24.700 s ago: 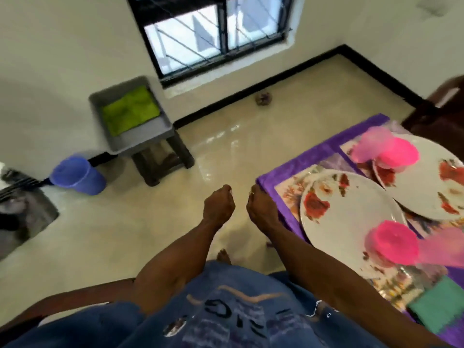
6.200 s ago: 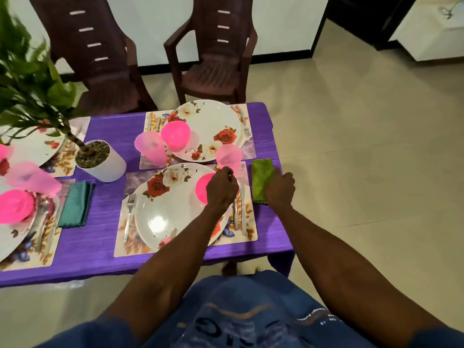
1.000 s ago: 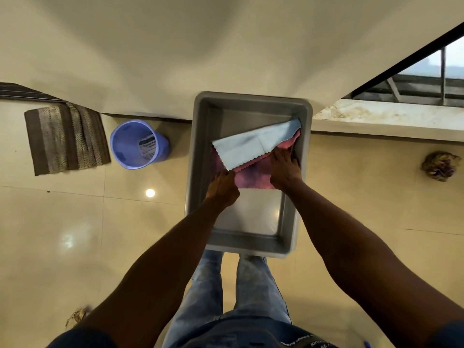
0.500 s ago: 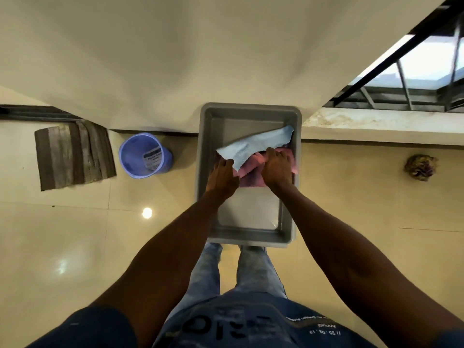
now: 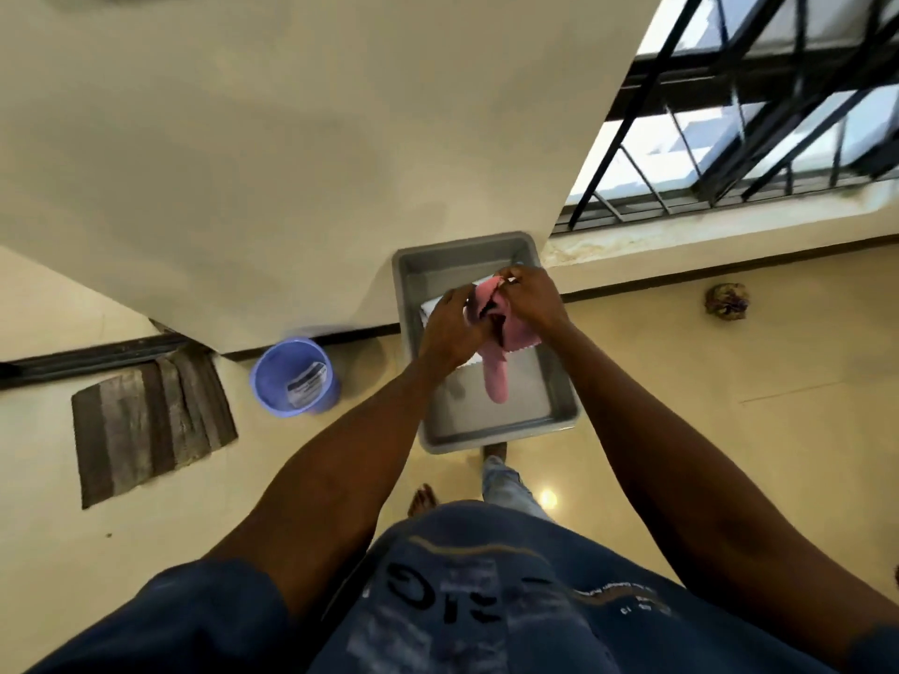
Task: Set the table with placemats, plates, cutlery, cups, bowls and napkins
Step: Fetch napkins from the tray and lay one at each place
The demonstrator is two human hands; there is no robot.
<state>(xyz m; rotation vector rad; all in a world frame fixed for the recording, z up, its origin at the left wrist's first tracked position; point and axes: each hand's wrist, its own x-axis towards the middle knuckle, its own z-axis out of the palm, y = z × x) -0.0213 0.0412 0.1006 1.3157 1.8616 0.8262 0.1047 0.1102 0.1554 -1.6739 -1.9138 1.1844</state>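
Head view, the only one: we stood over the grey tub (image 5: 559, 411) by the wall under the window (image 5: 759, 119). Both hands were up over its 12 o'clock end, working a pink napkin (image 5: 497, 381). Our left hand (image 5: 450, 330) had fingers curled into the cloth at 9 o'clock of it; our right hand (image 5: 532, 296) pinched its top edge at 1 o'clock. The napkin's tail hung down toward 6 o'clock, clear of the tub floor as far as we could tell. A pale cloth (image 5: 433, 307) lay in the tub beneath the hands, mostly hidden. Blue bucket (image 5: 294, 377) sat on the floor at 9 o'clock of the tub, a striped mat (image 5: 151, 420) beyond it.

Progress: the bench wasn't in frame, so place settings couldn't be checked. We judged this as mid napkin fetch; carrying and laying it remained.
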